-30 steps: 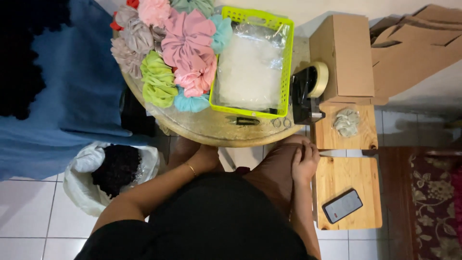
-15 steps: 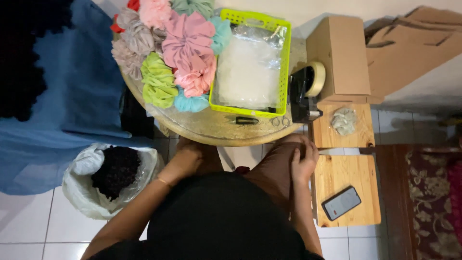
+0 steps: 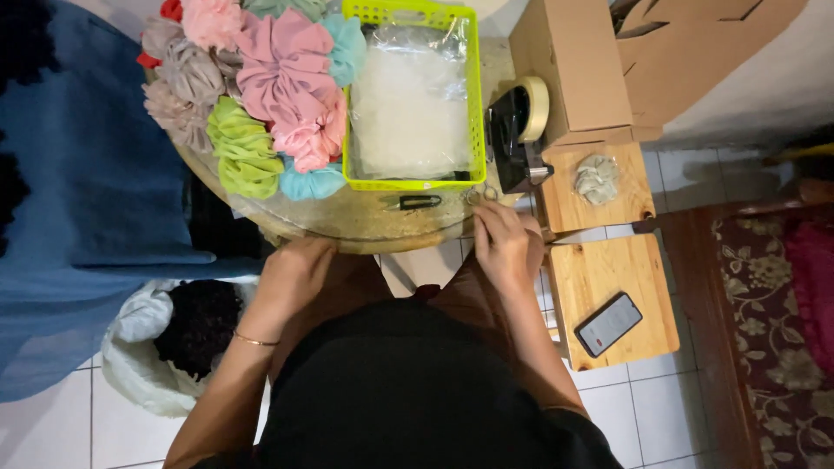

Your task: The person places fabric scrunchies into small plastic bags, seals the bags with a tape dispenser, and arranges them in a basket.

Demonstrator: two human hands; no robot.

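Just beyond the right hand (image 3: pixel 502 247) small metal scissors (image 3: pixel 480 194) gleam on the glossy round tabletop (image 3: pixel 365 221); farther off, crinkled cloth scrunchies (image 3: pixel 261 87), a glossy plastic basket (image 3: pixel 476 104), matt wooden stools (image 3: pixel 612 282)

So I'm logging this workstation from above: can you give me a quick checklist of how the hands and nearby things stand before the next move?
1. Right hand free of objects: cannot tell; fingertips at the round table edge, near scissors.
2. Left hand empty: ok, resting on the lap.
3. Black clip within reach: ok, lying before the green basket.
4. Scrunchies piled on the table: ok.
5. Phone apart, on the wooden stool: ok.
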